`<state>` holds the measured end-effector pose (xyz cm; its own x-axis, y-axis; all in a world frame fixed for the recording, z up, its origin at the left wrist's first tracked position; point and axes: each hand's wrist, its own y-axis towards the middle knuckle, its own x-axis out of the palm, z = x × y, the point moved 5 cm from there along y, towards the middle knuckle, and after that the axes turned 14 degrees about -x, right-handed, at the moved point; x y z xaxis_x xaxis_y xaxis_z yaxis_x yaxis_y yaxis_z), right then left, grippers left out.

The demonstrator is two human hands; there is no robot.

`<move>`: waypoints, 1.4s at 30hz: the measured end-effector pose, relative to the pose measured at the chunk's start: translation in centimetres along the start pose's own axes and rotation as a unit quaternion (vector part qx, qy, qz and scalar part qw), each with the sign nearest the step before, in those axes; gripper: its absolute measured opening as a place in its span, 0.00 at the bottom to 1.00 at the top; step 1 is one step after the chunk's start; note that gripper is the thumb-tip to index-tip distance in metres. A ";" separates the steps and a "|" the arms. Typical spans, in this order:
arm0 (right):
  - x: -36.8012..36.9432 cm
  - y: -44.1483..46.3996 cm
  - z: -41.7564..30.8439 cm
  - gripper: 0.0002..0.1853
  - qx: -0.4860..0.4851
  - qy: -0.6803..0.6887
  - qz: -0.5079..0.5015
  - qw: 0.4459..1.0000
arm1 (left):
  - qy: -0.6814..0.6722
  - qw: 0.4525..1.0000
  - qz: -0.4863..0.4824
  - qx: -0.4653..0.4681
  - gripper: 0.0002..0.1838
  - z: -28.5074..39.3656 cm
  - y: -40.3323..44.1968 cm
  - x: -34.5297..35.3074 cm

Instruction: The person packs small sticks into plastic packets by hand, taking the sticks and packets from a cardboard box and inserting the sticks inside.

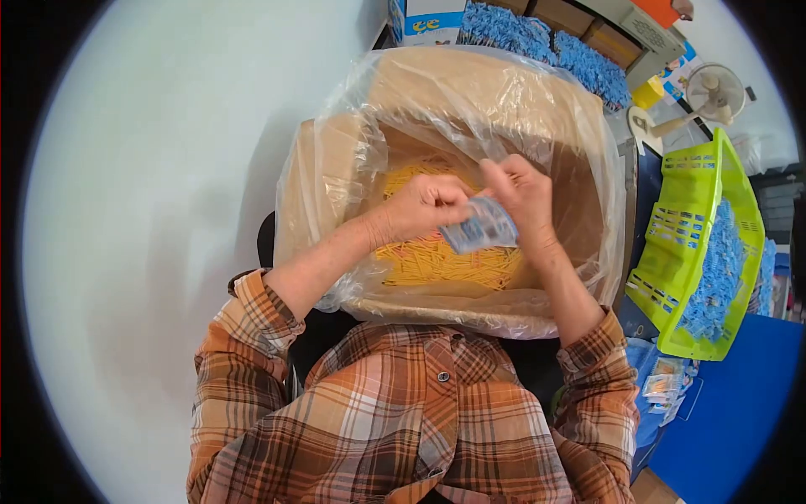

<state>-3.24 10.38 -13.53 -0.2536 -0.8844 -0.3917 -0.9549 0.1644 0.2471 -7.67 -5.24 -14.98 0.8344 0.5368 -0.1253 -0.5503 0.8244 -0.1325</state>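
A small blue-and-white printed plastic packet point(480, 230) is between my hands, blurred by motion. My left hand point(426, 204) pinches its upper left corner. Fingers bent, my right hand point(522, 195) grips the packet's right side and is slightly smeared. Below them lies a heap of thin yellow sticks point(449, 265), with a few pinkish ones among them. The heap sits inside a large cardboard box point(470, 80) lined with clear plastic film point(336, 168). What the packet contains cannot be made out.
To the right stands a lime-green basket point(684, 202) with many blue packets point(718, 269). More blue packets point(512, 34) are stacked behind the box. A fan point(714, 92) is at the upper right, a blue panel point(730, 412) at the lower right. A white wall point(159, 168) borders the left.
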 end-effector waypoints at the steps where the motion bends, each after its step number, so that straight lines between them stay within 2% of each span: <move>1: -1.1 -0.1 0.7 0.12 0.045 -0.008 0.006 0.999 | -0.030 0.999 0.011 -0.042 0.05 -0.1 0.1 -0.3; 2: -1.3 -0.9 2.2 0.13 0.058 -0.006 -0.060 0.997 | -0.059 0.995 0.023 -0.083 0.06 0.0 0.1 -0.7; 3: -0.9 -2.3 3.0 0.13 0.037 -0.059 -0.131 0.989 | -0.088 0.988 0.033 -0.124 0.06 -0.1 0.1 -1.0; 5: -0.2 -5.5 2.5 0.14 -0.007 -0.164 -0.269 0.949 | -0.092 0.988 0.046 -0.112 0.08 -0.5 0.3 -1.2; 8: 1.2 -8.6 2.3 0.15 -0.071 -0.222 -0.438 0.868 | -0.102 0.985 0.066 -0.119 0.07 0.0 0.3 -1.2; 11: 1.0 -8.4 1.5 0.15 -0.091 -0.269 -0.420 0.862 | -0.095 0.983 0.087 -0.128 0.05 0.3 0.0 -1.6; 14: -1.9 -5.3 -0.9 0.15 0.011 -0.165 -0.317 0.934 | -0.118 0.981 0.078 -0.130 0.06 0.2 0.0 -1.9; 16: -3.7 -3.2 -2.9 0.15 0.052 -0.006 -0.181 0.982 | -0.135 0.979 0.055 -0.140 0.07 0.5 -0.1 -1.6; 17: -4.6 -2.4 -3.8 0.16 0.073 0.073 -0.107 0.989 | -0.133 0.981 0.046 -0.133 0.07 0.8 -0.1 -1.4; 20: -4.9 -0.6 -6.9 0.17 0.159 0.152 -0.059 0.974 | -0.129 0.986 0.014 -0.108 0.09 1.3 0.1 -0.7; 23: -4.2 0.6 -6.4 0.18 0.165 0.128 -0.075 0.975 | -0.124 0.989 -0.008 -0.085 0.10 1.4 0.2 -0.5; 26: -3.7 1.3 -5.0 0.18 0.079 0.057 -0.083 0.992 | -0.113 0.990 -0.016 -0.086 0.10 1.5 0.1 -0.3; 29: -3.8 2.0 -5.0 0.18 -0.023 -0.074 -0.053 0.996 | -0.117 0.988 -0.027 -0.093 0.09 1.2 0.2 -0.2; 35: -2.5 2.7 -7.7 0.19 -0.123 -0.172 -0.045 0.976 | -0.125 0.982 -0.021 -0.142 0.08 1.0 0.1 -0.3; 38: -2.8 3.9 -8.6 0.20 -0.112 -0.212 -0.103 0.965 | -0.134 0.978 -0.010 -0.160 0.07 1.0 -0.1 -0.4; 42: -2.3 3.6 -9.2 0.19 -0.127 -0.181 -0.115 0.968 | -0.121 0.982 -0.001 -0.147 0.09 1.0 0.1 -0.6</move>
<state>-4.62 8.97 -3.56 -0.1208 -0.6661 -0.7360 -0.9357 -0.1712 0.3085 -8.19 -5.31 -13.98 0.7991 0.5913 0.1082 -0.5040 0.7572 -0.4155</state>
